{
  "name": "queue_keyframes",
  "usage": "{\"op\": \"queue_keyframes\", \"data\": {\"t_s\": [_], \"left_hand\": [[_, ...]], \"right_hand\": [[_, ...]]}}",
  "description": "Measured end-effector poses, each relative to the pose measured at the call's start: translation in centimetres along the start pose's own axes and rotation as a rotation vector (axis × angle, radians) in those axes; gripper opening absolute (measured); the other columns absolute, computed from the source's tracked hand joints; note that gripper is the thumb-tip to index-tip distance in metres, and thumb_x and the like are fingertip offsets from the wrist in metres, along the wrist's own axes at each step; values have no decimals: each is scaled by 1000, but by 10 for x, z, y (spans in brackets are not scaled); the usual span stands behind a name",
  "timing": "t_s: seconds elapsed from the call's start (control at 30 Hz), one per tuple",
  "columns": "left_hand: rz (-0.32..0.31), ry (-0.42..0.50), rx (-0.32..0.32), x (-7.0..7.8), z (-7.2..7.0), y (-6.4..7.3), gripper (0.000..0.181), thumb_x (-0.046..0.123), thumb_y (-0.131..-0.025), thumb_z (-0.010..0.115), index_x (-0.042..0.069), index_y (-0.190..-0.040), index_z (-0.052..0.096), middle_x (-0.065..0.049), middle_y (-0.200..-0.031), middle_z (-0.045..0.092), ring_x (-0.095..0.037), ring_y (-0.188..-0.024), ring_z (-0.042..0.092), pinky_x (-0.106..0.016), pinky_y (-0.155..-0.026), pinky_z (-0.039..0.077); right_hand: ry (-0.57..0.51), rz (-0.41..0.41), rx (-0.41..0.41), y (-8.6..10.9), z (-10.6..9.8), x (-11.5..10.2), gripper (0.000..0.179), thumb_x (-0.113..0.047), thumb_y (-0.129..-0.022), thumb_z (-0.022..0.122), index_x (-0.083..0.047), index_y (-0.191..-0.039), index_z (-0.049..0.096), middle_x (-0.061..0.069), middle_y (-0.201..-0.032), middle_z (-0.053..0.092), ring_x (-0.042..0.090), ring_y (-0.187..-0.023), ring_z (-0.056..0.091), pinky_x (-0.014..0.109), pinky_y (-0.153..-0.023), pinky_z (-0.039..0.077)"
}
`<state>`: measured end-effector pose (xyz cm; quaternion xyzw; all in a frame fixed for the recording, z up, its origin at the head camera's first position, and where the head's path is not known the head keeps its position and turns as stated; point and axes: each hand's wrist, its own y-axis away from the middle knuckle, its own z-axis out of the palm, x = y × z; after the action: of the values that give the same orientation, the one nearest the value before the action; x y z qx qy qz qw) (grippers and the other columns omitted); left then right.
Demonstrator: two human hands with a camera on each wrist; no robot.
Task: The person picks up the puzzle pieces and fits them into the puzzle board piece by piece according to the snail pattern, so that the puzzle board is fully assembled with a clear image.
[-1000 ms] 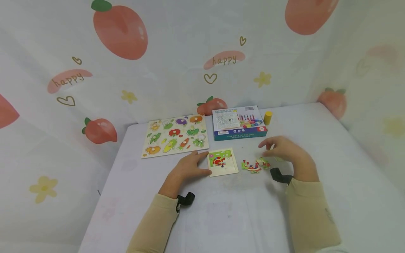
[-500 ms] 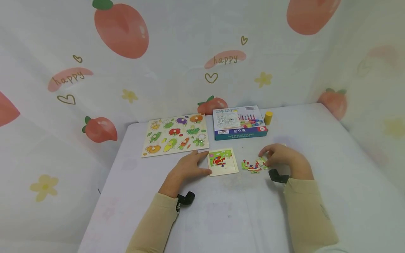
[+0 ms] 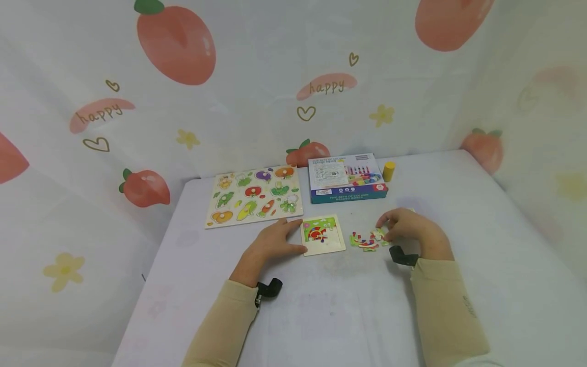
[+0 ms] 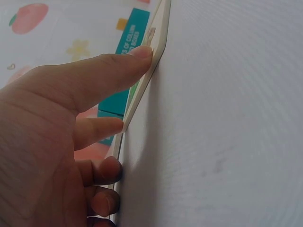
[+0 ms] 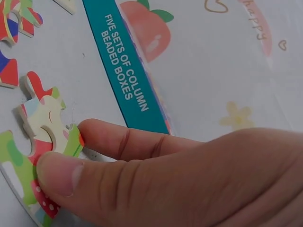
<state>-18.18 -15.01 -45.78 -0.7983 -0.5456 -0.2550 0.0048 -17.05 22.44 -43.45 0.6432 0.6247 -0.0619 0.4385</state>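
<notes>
My left hand [image 3: 272, 242] lies at the left side of a small square jigsaw puzzle tray [image 3: 323, 251], its thumb and a fingertip touching the pale wooden frame. A red and green picture [image 3: 316, 233] fills part of that tray. To the right lies a group of loose jigsaw pieces [image 3: 365, 243]. At their right end, my right hand [image 3: 408, 227] pinches a cream puzzle piece [image 5: 46, 118] with red and green parts between thumb and index finger. In the right wrist view the thumb covers part of it, and a green and red piece [image 5: 16, 161] lies alongside.
A wooden vegetable peg puzzle [image 3: 254, 204] lies at the back left. Beside it is a teal-edged beaded-box carton [image 3: 347, 178], with a yellow cylinder [image 3: 388, 171] at its right. Behind the table hangs a fruit-patterned curtain [image 3: 257, 92].
My right hand has come down and slightly left onto the loose pieces, and its thumb and index finger now pinch one. The left hand and tray stay put.
</notes>
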Motion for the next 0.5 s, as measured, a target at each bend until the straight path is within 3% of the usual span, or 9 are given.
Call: {"op": "queue_keyframes", "data": {"t_s": [0.27,0.5], "left_hand": [[9,-2,4,0,0,0,87,61,-83,76,31,-158,44,-6,-132,53,-24,-105,51,-48,-102,47],[8,3,7,0,0,1,86,61,-83,76,31,-157,44,-7,-137,52,-24,-109,51,-50,-104,46]], "right_hand": [[41,-20,28,5,-6,-3,36,-17,-88,80,-12,-122,70,11,-98,60,31,-99,51,41,-78,46],[64,-67,93,20,-18,-11,36,-16,-93,74,-11,-128,67,12,-100,52,31,-99,47,40,-75,43]]}}
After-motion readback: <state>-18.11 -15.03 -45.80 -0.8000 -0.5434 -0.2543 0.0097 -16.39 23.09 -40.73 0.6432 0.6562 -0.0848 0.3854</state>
